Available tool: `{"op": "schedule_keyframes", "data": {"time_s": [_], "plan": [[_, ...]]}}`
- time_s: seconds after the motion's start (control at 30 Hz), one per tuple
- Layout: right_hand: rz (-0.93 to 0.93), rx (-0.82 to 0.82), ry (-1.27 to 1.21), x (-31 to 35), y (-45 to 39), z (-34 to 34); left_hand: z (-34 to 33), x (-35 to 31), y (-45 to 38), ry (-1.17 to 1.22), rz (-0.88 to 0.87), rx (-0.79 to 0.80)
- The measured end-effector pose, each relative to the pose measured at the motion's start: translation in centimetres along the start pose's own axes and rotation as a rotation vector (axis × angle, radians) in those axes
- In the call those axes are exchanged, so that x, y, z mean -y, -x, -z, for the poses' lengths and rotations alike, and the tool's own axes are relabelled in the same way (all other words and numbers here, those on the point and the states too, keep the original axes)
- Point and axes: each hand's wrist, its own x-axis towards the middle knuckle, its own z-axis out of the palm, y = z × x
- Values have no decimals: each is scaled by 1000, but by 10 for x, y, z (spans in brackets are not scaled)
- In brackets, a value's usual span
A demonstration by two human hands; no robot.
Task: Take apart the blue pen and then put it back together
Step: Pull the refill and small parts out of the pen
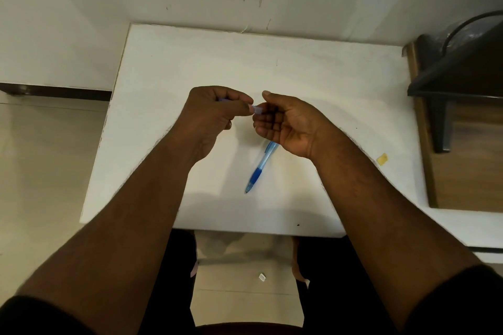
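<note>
A blue pen (260, 167) lies on the white table (313, 84), its tip toward me and its upper end hidden under my right hand. It has a clear blue barrel and a dark blue grip. My left hand (215, 114) is closed around a small pale-blue pen part (256, 109), whose end pokes out between thumb and forefinger. My right hand (283, 124) is raised just to the right of it, fingers curled, fingertips touching or almost touching that part. Both hands hover above the table's middle.
A dark stool or stand (449, 84) is on the wooden floor at the right of the table. A small yellow scrap (382, 158) lies near the table's right edge. A white wall runs behind the table. My legs are under the front edge.
</note>
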Motion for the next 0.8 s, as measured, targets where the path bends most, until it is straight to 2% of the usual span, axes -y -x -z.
{"op": "schedule_keyframes", "data": {"time_s": [0.4,0.6,0.8], "plan": [[2,46,-104,-8,-1,-8,1,-5,2,-179,-99,-16],[25,27,-129,-4,1,-2,11,-6,1,2,-45,-25],[188,-33,-162,-2,-1,3,17,-11,1,237,16,-64]]}}
